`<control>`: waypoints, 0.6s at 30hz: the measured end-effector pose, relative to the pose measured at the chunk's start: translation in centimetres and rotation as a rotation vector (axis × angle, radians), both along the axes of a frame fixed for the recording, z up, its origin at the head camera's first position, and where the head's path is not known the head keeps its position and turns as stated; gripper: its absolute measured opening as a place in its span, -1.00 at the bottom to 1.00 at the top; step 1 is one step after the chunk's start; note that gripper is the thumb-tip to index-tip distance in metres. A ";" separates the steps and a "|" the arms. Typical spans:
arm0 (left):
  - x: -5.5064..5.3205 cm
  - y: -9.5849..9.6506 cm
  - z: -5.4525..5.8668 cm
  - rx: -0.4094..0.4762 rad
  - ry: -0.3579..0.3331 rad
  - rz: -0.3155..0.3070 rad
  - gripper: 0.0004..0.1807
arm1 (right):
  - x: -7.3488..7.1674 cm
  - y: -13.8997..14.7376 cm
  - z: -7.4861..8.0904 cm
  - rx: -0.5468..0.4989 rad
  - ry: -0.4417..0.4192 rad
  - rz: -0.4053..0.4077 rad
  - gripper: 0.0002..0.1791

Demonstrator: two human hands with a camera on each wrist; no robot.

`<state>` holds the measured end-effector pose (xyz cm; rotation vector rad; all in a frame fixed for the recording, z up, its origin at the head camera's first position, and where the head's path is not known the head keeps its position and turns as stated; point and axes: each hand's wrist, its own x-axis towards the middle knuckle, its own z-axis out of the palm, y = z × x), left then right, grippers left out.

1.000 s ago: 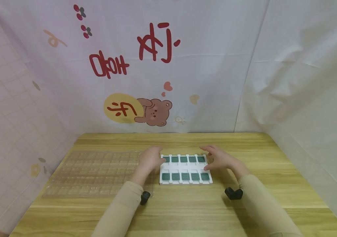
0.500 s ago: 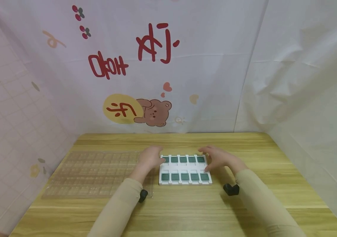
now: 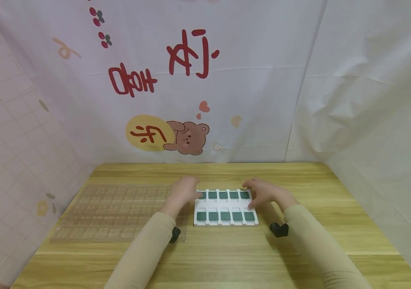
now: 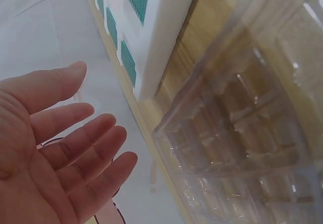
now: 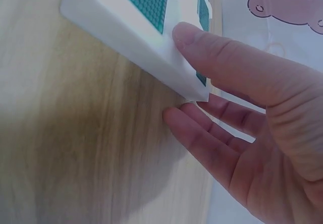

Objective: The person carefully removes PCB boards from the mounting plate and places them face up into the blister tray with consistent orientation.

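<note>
White tray [image 3: 225, 204] of green chips [image 3: 225, 216] flat on desk [image 3: 227, 257], right of clear tray [image 3: 118, 212]; left hand [image 3: 183, 190] spread just beside it, right hand [image 3: 266, 193] relaxed, thumb at its edge, contact unclear; seemingly a positioning step, any further shift needing even pressure from both ends.

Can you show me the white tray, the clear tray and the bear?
White tray [image 3: 223, 204]: head view, bare middle strip.
Clear tray [image 3: 114, 212]: head view, its compartmented middle.
Bear [image 3: 192, 137]: head view, its printed head.
</note>
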<state>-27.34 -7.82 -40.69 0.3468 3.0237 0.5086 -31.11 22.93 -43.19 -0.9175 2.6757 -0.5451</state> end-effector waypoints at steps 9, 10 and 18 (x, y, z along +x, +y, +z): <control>-0.8 0.1 0.3 -0.001 -0.058 -0.008 -0.50 | 0.0 -0.3 0.1 0.005 -0.007 -0.004 -0.21; -0.9 0.1 0.4 -0.005 -0.061 -0.016 -0.50 | 0.0 -0.3 0.1 0.010 -0.006 -0.003 -0.23; -1.2 0.4 0.4 -0.029 -0.077 -0.040 -0.55 | 0.0 -0.4 0.1 0.029 -0.020 -0.031 -0.30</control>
